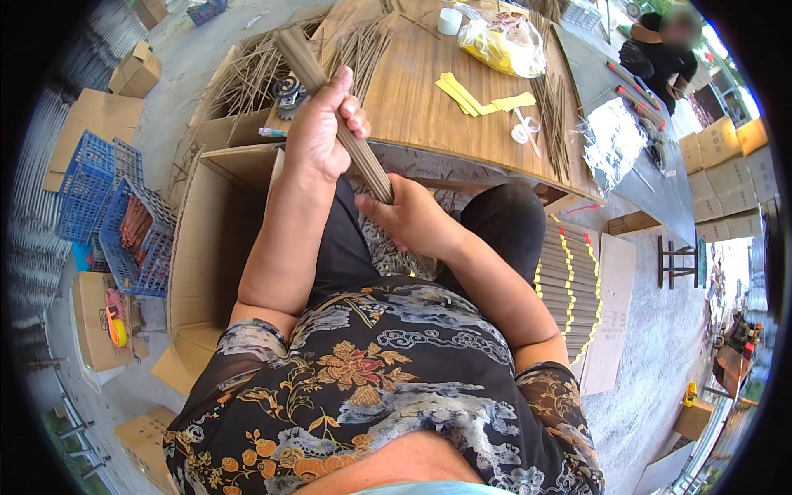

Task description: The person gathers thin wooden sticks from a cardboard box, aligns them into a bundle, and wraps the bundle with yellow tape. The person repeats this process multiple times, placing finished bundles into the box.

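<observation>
Over our lap, just off the near edge of the worktop (429,115), we hold a bundle of sticks (330,99) slanting up and away to the left. Our left hand (323,132) wraps its grip tight around the bundle's middle, thumb pointing up. Our right hand (408,216) closes its grip round the lower end, near our knees. On the worktop lie loose sticks (553,115), yellow paper strips (474,95) and a plastic bag (503,41). A cardboard box (210,239) stands open at our left, with blue crates (111,214) beyond it. Finished bundles (569,280) lie stacked at our right. Another person (660,54) crouches past the worktop's far right corner.
</observation>
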A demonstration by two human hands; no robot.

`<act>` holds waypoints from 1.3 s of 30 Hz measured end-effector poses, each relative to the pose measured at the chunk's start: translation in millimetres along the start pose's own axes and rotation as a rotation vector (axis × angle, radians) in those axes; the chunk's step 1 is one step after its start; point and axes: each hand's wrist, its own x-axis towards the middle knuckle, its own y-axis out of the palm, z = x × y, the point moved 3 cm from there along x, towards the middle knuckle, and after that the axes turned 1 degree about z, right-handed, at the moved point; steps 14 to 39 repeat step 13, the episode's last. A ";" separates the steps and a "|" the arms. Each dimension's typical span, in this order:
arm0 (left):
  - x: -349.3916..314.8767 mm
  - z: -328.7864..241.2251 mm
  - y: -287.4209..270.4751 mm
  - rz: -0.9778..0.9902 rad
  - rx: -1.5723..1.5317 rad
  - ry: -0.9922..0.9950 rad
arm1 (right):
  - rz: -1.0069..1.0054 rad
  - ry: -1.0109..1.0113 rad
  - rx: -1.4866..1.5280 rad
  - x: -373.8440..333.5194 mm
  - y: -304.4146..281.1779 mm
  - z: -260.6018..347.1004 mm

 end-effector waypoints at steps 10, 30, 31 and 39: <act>-5.3 -10.7 9.1 0.339 -0.125 0.065 | 0.318 0.116 0.433 5.4 0.1 2.8; -4.8 -13.2 12.3 0.323 -0.079 0.079 | 0.269 0.075 0.340 7.3 -0.1 5.4; -4.8 -13.2 12.3 0.323 -0.079 0.079 | 0.269 0.075 0.340 7.3 -0.1 5.4; -4.8 -13.2 12.3 0.323 -0.079 0.079 | 0.269 0.075 0.340 7.3 -0.1 5.4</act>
